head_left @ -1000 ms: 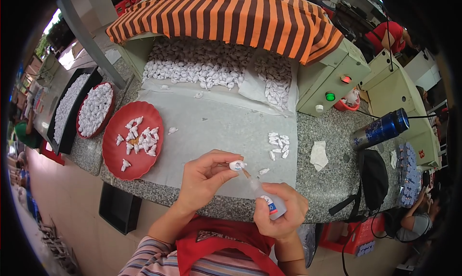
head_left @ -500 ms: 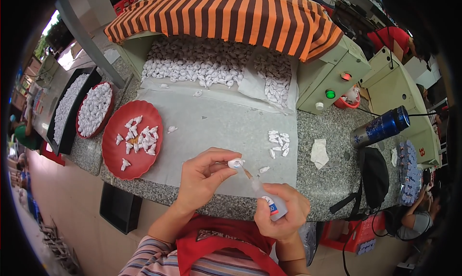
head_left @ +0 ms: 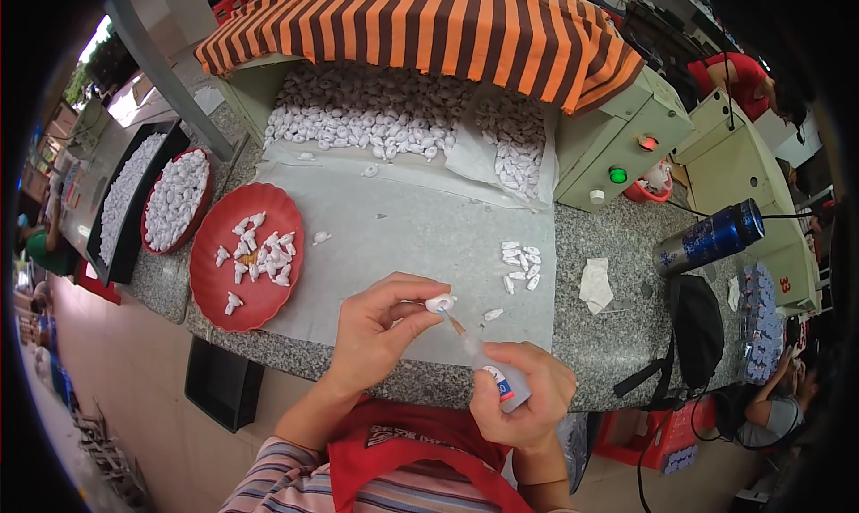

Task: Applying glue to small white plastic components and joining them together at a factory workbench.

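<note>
Over the front of the paper-covered bench, my left hand (head_left: 374,327) pinches a small white moulded piece (head_left: 439,304) between thumb and fingers. My right hand (head_left: 528,392) is wrapped round a translucent squeeze bottle (head_left: 503,381) with a brownish neck and thin nozzle. The nozzle tip points up-left and meets the opening of the piece, as far as I can tell. One loose white piece (head_left: 493,314) lies just right of my hands. Beyond it sits a small group of white pieces (head_left: 521,264) in rows. To the left, a red scalloped plate (head_left: 215,285) carries several more.
A pale green box with lit buttons (head_left: 617,146), draped with striped cloth (head_left: 420,30), covers a heap of white pieces (head_left: 358,119). Filled trays (head_left: 125,204) stand far left. A tissue (head_left: 594,285), blue flask (head_left: 711,236) and black bag (head_left: 695,325) lie right. Other people work nearby.
The bottle's nozzle has moved slightly up-left, to the white piece in my left hand. My left hand has hardly moved.
</note>
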{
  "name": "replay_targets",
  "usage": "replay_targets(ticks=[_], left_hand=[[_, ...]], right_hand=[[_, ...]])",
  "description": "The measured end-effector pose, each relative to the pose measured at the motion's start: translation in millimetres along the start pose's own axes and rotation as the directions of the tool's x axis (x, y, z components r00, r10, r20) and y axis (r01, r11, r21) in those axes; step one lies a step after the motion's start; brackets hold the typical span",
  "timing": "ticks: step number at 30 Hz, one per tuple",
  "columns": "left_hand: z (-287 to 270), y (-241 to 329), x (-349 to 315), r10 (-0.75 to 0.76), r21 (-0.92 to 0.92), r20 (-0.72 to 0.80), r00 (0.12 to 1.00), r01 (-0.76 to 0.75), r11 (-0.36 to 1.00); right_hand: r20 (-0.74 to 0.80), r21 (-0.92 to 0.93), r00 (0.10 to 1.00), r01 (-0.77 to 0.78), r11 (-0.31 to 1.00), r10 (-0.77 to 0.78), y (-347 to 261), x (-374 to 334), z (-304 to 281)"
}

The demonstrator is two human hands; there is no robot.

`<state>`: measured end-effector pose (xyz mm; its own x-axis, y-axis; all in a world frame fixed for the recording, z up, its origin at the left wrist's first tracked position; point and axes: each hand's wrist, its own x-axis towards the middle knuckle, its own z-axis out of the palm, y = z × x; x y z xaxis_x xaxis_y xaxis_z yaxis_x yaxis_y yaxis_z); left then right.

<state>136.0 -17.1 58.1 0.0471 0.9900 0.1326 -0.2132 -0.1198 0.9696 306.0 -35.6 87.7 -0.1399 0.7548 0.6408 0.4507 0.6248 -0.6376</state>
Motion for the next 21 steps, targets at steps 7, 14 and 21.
replay_targets(ticks=[7,14,21], left_hand=[[-0.4,-3.4,2.0,-0.045,0.041,0.004,0.999,0.045,0.998],[2.0,-13.5,7.2,-0.021,0.048,0.055,0.998,0.018,0.999],[6.3,-18.4,6.9,-0.137,-0.104,0.066,0.988,0.143,0.984]], right_hand=[[-0.019,0.036,0.990,-0.141,0.989,0.142,4.1,-4.8,-6.7],[-0.020,0.455,0.578,-0.721,0.522,0.816,104.8,-42.2,-20.9],[0.076,-0.422,0.675,-0.646,0.636,0.734,102.1,-39.7,27.5]])
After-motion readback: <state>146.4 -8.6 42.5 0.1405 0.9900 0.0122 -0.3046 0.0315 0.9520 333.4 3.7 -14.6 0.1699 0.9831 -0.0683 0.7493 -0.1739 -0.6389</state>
